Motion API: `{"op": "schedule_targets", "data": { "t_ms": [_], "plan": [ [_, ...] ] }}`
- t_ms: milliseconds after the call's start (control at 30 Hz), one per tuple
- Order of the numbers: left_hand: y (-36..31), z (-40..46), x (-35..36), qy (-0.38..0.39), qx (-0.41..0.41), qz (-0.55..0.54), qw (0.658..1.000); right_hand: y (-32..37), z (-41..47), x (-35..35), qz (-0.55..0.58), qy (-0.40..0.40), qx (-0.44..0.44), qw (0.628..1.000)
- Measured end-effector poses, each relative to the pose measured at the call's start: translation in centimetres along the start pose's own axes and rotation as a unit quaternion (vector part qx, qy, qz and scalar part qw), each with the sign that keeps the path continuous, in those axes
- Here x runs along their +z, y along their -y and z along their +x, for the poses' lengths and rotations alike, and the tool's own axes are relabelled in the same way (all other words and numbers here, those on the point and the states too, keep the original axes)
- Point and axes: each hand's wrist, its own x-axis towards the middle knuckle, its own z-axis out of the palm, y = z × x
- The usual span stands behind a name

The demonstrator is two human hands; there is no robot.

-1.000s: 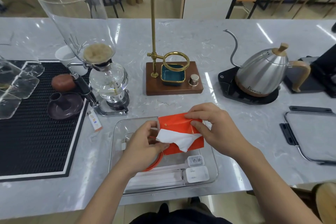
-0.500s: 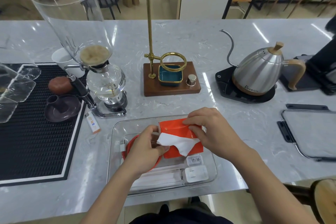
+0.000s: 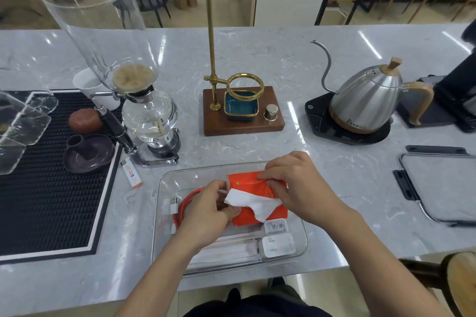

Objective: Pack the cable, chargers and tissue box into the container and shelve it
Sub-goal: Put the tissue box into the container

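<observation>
A clear plastic container (image 3: pixel 164 188) sits at the near edge of the marble counter. Inside it lies an orange tissue box (image 3: pixel 247 181) with a white tissue sticking out of its top. My left hand (image 3: pixel 206 211) grips the box's left end. My right hand (image 3: pixel 296 185) grips its right end from above. A coiled orange cable (image 3: pixel 184 203) with a white plug lies under my left hand. Two white chargers (image 3: pixel 278 243) rest in the container's near right corner, next to some white packets.
The container's lid (image 3: pixel 443 188) with black clips lies to the right. Behind stand a glass siphon brewer (image 3: pixel 144 116), a brass stand on a wooden base (image 3: pixel 242 116) and a steel kettle (image 3: pixel 365 103). A black mat (image 3: pixel 46 188) and a lighter (image 3: pixel 132 175) are at the left.
Both hands have lowered the tissue box into the container, so it now sits lower among the cable and chargers.
</observation>
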Motion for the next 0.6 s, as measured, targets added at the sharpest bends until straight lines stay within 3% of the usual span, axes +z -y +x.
{"op": "schedule_targets", "data": {
  "t_ms": [433,600],
  "plan": [
    [-0.26,-0.36,0.07,-0.011,0.098,0.202,0.974,0.04,0.48,0.47,-0.021,0.022,0.011,0.999],
    [-0.11,-0.08,-0.08,0.0,0.091,0.214,0.972,0.21,0.72,0.58,-0.034,0.041,0.021,0.998]
  ]
}}
